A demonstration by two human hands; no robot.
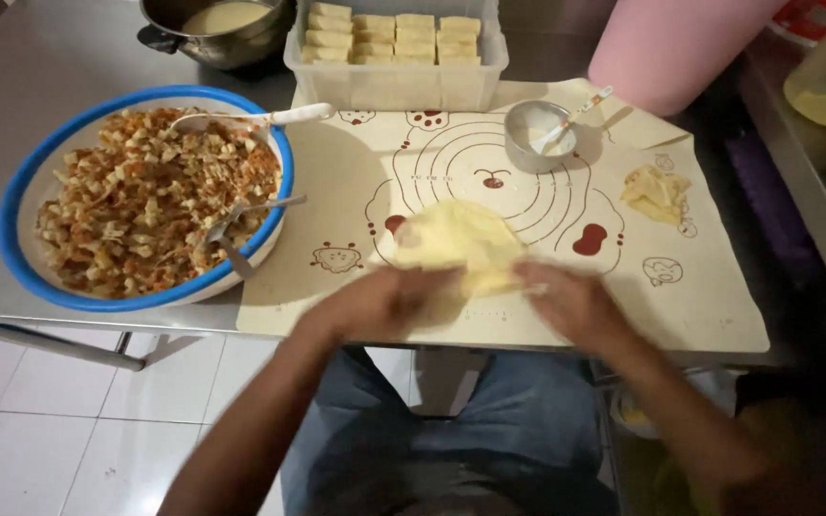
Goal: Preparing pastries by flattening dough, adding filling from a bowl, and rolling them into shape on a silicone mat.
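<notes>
Both hands are working on one thin yellow dough sheet [459, 244] lying flat on the cream baking mat [700, 306] on the tabletop [40, 67]. The left hand [384, 301] is pressing on the sheet's near-left edge; the right hand [571, 301] is touching its near-right edge. The hands are apart, with the sheet's near rim between them; motion blur is hiding the fingers, so I cannot tell whether they are pinching the dough or only resting on it. The bulk of the sheet is lying just beyond the hands, away from the body, roughly round, slightly wider across than deep. Both hands are about equally near to it. Beyond the left hand and further left, a blue-rimmed plate [21, 191] is holding chopped orange-and-tan filling [136, 201] with a spoon [250, 119] and a fork [241, 220]. Beyond the right hand a small metal cup [537, 139] is standing; further right, a scrap of dough [657, 191] is lying on the mat. Far beyond both hands a clear tub [394, 81] is holding pale blocks.
</notes>
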